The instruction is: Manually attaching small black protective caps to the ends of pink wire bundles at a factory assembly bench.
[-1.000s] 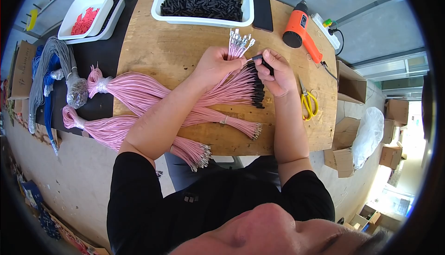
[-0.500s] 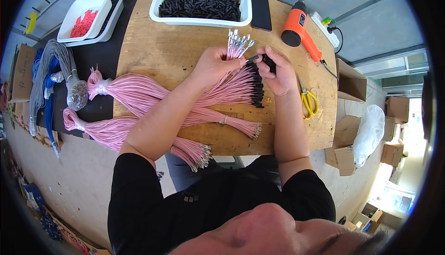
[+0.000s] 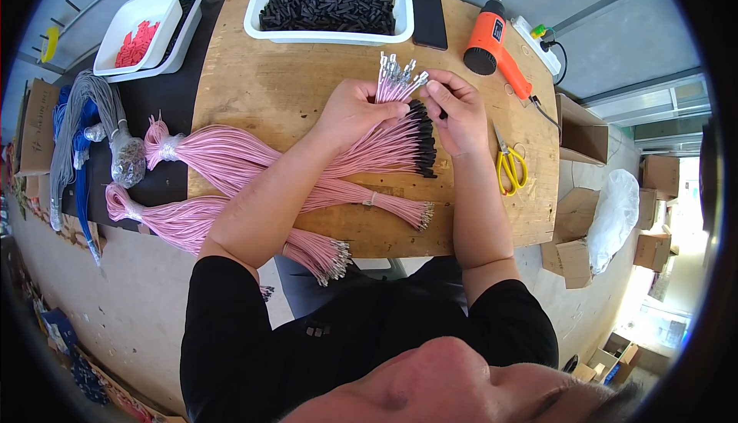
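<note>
My left hand (image 3: pixel 357 111) is closed around a bunch of pink wires (image 3: pixel 384 94), their bare metal terminals (image 3: pixel 401 68) fanned out above the thumb. Close to its right, my right hand (image 3: pixel 457 111) has its thumb and forefinger pinched beside the outermost terminal; whether they touch it I cannot tell. A bit of black sleeve (image 3: pixel 443 114) shows among its curled fingers, the rest hidden. Beneath both hands lies a fan of pink wires (image 3: pixel 377 154) whose right ends wear black sleeves (image 3: pixel 425 142).
A white tub (image 3: pixel 254 23) of black sleeves stands at the back beside a phone (image 3: pixel 430 20). An orange heat gun (image 3: pixel 492 42) and yellow-handled scissors (image 3: pixel 509 169) lie on the right. Tied pink wire bundles (image 3: pixel 223 150) lie left; a white tray (image 3: pixel 165 38) holds red pieces.
My right hand has shifted slightly left and up to the terminals. The black sleeve that was between its fingertips at a wire is no longer seen there. My left hand keeps its grip.
</note>
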